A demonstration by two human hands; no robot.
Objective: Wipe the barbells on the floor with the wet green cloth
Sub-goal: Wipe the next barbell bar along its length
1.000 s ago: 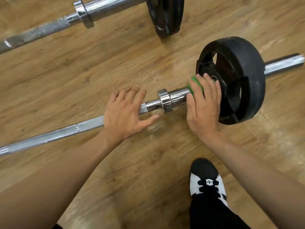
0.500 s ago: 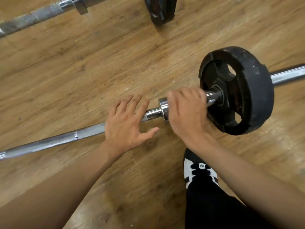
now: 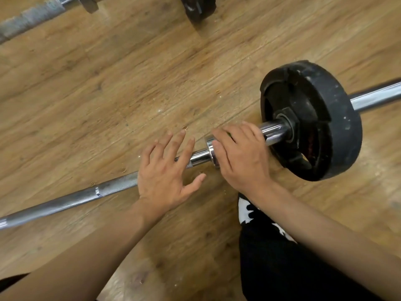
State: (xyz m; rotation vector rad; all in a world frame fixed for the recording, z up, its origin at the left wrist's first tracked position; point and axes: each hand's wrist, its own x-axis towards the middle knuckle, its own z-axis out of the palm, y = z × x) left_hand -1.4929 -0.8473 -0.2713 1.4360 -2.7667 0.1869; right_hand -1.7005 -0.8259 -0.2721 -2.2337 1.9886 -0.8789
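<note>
The right hand curls over the near barbell at its collar, pressing the green cloth to the chrome; only a sliver of cloth shows under the fingers. The left hand rests flat on the shaft, fingers spread. A black plate sits just right. A second barbell lies farther off on the wooden floor.

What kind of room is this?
Probably a gym: a barbell with a black plate lies on a wooden floor, and a second barbell lies beyond it.
</note>
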